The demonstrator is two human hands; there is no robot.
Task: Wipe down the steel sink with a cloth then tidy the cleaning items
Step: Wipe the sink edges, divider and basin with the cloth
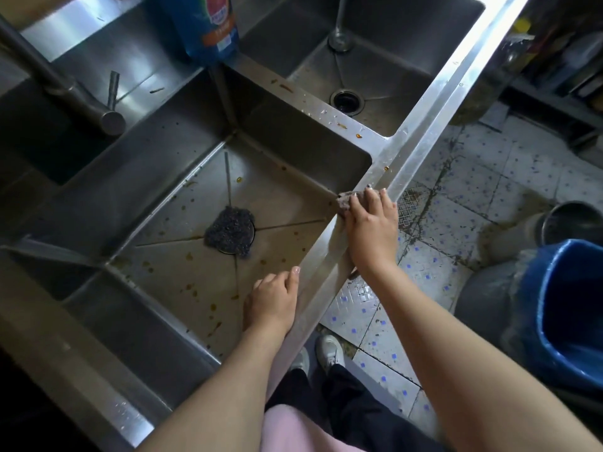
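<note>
The steel sink [329, 256] has several basins; the middle one is spotted with brown stains. My right hand [370, 230] presses a small grey cloth [345, 199] flat onto the front rim, near the basin's right corner; most of the cloth is hidden under the fingers. My left hand [272, 301] rests on the inner edge of the same rim, fingers loosely curled, holding nothing. A dark scouring pad [230, 231] lies over the drain of the middle basin. A blue detergent bottle [208, 27] stands on the divider at the back.
A steel tap [65, 86] reaches over the left basin. The right basin has an open drain [346, 101] and an upright pipe [339, 34]. On the tiled floor to the right stand a blue bucket [567, 308] and a metal pot [571, 220].
</note>
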